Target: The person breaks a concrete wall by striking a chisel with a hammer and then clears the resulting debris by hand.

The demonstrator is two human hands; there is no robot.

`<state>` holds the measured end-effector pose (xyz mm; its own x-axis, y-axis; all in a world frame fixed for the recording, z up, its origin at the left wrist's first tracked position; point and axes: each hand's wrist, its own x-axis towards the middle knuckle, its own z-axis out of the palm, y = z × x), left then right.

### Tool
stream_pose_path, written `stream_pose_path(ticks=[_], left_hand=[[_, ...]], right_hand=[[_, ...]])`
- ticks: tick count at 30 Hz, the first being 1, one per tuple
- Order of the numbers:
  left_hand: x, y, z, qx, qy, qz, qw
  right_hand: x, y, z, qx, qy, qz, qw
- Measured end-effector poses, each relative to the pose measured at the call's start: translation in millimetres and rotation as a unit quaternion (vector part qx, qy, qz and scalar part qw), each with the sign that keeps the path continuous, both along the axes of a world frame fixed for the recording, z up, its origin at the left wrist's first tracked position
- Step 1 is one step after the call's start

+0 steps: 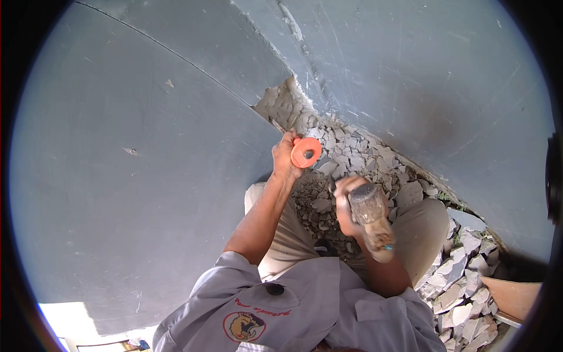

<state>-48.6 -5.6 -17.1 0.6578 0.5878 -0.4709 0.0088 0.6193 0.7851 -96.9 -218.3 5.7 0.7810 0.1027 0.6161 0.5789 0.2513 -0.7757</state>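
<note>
My left hand point(285, 156) is closed around a chisel with a round orange hand guard point(314, 151). The chisel's metal end point(277, 125) points at the broken edge of the grey surface, where the coating has come off. Whether its tip touches is too small to tell. My right hand point(345, 196) grips a hammer with a worn, dusty head point(369, 212). The hammer is raised below and to the right of the chisel, apart from it, and slightly blurred. Part of its handle is hidden by the head and hand. Bare rough material point(281, 102) shows at the chipped patch.
Broken grey chips point(352, 154) cover the ground between my knees, and larger pieces point(463, 287) lie at the lower right. A grey wall point(469, 88) rises at the right. A wide grey surface point(129, 176) with a dark seam fills the left. A tan container point(511, 296) stands lower right.
</note>
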Motion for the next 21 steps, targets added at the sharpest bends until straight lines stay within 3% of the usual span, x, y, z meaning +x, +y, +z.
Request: stream_pose_path(ticks=[3,5,8,10,12,14,16,19,21], left_hand=[[1,9,10,-0.046,-0.019,-0.017,0.999],[5,10,14,-0.060,-0.027,-0.034,0.997],[-5,18,8,-0.037,0.003,-0.038,0.999],[-5,21,5,-0.021,-0.002,-0.025,0.999],[-1,20,8,-0.021,0.006,-0.013,1.000],[-2,21,9,-0.029,0.008,-0.030,0.999],[-7,21,9,-0.053,0.007,-0.042,0.998],[-1,31,4,-0.050,-0.009,-0.041,0.998],[-7,34,0,-0.043,0.007,-0.037,0.998]], right_hand=[[-3,15,-56,-0.164,0.151,0.060,0.973],[-1,26,-67,-0.242,0.165,0.049,0.955],[-9,17,-6,-0.105,0.090,0.036,0.990],[-9,18,5,0.061,-0.002,0.047,0.997],[-4,19,-10,0.068,-0.005,0.079,0.995],[1,18,-42,-0.084,0.104,0.104,0.986],[5,25,-25,-0.237,0.237,0.075,0.939],[-2,25,-25,-0.162,0.095,0.026,0.982],[-9,7,-11,-0.099,0.048,0.078,0.991]])
